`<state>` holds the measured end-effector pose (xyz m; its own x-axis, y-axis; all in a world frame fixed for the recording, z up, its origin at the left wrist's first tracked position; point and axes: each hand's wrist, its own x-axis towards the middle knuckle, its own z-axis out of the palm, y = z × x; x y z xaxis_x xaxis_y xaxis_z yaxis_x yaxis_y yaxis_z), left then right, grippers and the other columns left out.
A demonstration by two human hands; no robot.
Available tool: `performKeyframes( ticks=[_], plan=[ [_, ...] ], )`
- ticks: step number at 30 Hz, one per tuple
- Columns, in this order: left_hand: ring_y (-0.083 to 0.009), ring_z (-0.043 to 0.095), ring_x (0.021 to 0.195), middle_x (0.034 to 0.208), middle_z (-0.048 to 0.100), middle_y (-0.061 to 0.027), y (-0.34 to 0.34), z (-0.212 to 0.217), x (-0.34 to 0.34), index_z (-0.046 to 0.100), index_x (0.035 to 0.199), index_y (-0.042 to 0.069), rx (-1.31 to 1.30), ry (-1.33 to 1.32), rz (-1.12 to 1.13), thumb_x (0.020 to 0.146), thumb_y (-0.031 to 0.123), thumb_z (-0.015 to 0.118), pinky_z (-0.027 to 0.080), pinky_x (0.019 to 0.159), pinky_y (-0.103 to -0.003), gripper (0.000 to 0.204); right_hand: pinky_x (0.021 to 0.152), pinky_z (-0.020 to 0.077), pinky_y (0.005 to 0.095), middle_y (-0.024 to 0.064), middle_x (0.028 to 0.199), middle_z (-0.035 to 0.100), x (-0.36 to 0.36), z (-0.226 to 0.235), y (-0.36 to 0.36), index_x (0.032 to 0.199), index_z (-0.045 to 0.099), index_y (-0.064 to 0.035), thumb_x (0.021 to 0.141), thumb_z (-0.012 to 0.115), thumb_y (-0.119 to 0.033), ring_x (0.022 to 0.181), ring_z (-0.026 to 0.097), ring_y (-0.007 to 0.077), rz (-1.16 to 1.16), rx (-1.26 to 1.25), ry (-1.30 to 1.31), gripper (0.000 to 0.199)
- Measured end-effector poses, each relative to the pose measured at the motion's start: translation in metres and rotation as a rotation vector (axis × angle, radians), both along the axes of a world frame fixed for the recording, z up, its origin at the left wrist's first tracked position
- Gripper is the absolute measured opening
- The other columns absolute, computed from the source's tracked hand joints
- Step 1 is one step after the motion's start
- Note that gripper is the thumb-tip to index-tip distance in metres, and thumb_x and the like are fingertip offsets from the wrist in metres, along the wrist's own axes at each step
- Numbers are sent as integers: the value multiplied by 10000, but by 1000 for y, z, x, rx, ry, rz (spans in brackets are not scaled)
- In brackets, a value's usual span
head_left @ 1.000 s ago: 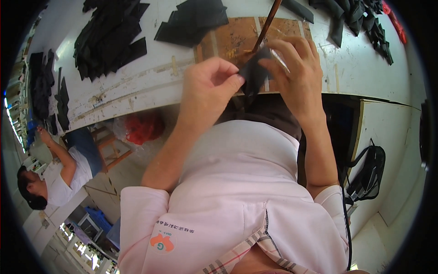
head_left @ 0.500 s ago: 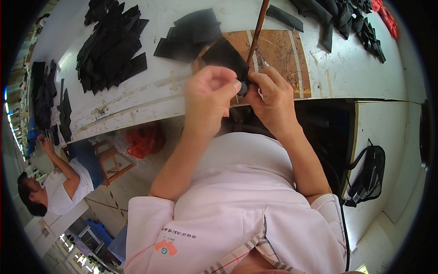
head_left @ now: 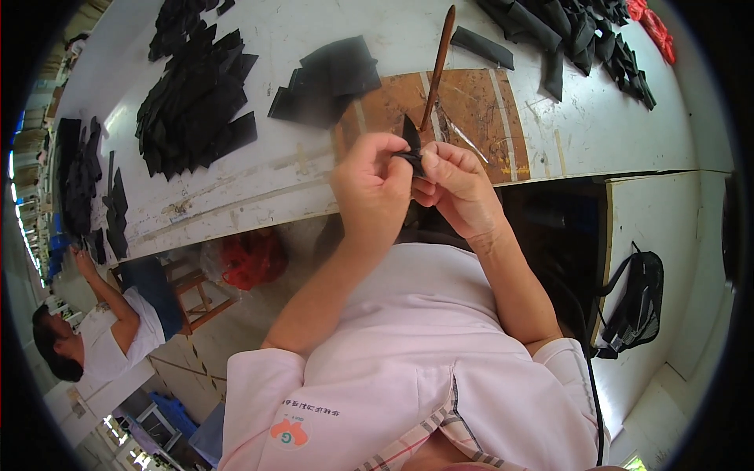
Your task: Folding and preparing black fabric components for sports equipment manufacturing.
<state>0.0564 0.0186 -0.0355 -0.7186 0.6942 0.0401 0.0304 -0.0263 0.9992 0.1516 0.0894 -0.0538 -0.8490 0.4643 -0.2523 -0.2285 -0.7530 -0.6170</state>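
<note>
Close together above the table's near edge, both hands pinch one small piece of black fabric [head_left: 411,135]. My left hand [head_left: 367,184] is closed, thumb and forefinger on the fabric's left side. My right hand [head_left: 465,188] grips its right side, thumb on top and fingers curled below. The piece is folded or bunched, with a pointed end standing up between the hands; its lower part is hidden by fingers. Just beyond stands a slanted brown rod [head_left: 440,63] over a worn brown board [head_left: 499,118]. A thin silvery strip or tool [head_left: 465,140] lies on the board.
Flat black pieces [head_left: 330,78] lie beyond my left hand, with a larger black pile [head_left: 196,106] farther left. More black pieces [head_left: 581,31] lie far right by a red bag [head_left: 652,27]. Another person [head_left: 118,322] sits left. A black mesh bag [head_left: 632,302] hangs right.
The black fabric, earlier spread out over the board, is now bunched upright between my fingers. My right hand has turned, thumb now on top. The view has shifted slightly.
</note>
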Motion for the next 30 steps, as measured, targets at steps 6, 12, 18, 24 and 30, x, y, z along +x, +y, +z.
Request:
performKeyframes(
  ticks=[6, 12, 18, 24, 30],
  plan=[
    [0, 355, 353, 814, 596, -117, -16, 17, -23, 496, 1018, -38, 84, -770, -362, 708, -130, 463, 262, 311, -122, 325, 545, 361, 179, -34, 653, 483, 8, -9, 2, 720, 528, -72, 827, 561, -242, 595, 434, 45, -36, 230, -54, 204],
    [7, 391, 465, 823, 573, -103, -22, 38, -16, 376, 1193, -60, 61, -731, -742, 692, -62, 518, 265, 374, -113, 521, 662, 415, 204, -10, 750, 536, 17, 11, -2, 827, 561, -32, 826, 558, -207, 712, 498, 63, -28, 185, 72, 175],
    [-25, 502, 609, 826, 589, -39, -15, 14, 9, 534, 1027, -25, -52, -98, -226, 778, 14, 541, 341, 460, -123, 253, 697, 410, 233, 32, 849, 537, 18, 5, 3, 833, 549, 5, 812, 534, -77, 780, 496, 95, -183, 579, -3, 86],
    [-72, 530, 619, 887, 582, -97, -8, 0, 5, 548, 902, -27, 21, 104, -120, 797, -48, 492, 374, 472, -136, 121, 637, 419, 283, 90, 750, 505, 12, 11, 5, 740, 518, -11, 746, 588, -63, 707, 517, 219, -386, 1037, -158, 87],
    [-14, 346, 377, 690, 510, -63, -6, 26, -5, 450, 930, -4, 142, -879, -515, 790, -53, 478, 242, 329, -142, 151, 599, 409, 228, 2, 712, 521, 24, 16, 8, 777, 537, -22, 805, 532, -165, 659, 474, 73, -171, 479, -155, 146]
  ],
)
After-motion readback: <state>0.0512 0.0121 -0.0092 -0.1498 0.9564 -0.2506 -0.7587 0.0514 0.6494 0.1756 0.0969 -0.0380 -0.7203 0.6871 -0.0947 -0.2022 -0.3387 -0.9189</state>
